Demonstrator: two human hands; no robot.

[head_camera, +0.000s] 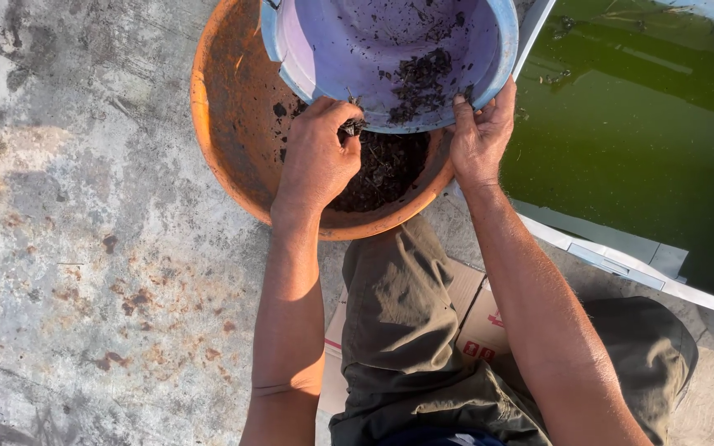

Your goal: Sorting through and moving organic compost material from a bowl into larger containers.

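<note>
Concrete floor [84,248], fingers [336,116] gripping blue bowl [390,49]

Your arms bare to above the elbow, no sleeves in view; a thin band on your left forearm [278,386]; olive-drab trousers [406,330], creased, a dark waistband edge

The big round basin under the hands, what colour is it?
Orange, stained with dark soil; the head view shows the big round basin.
</note>
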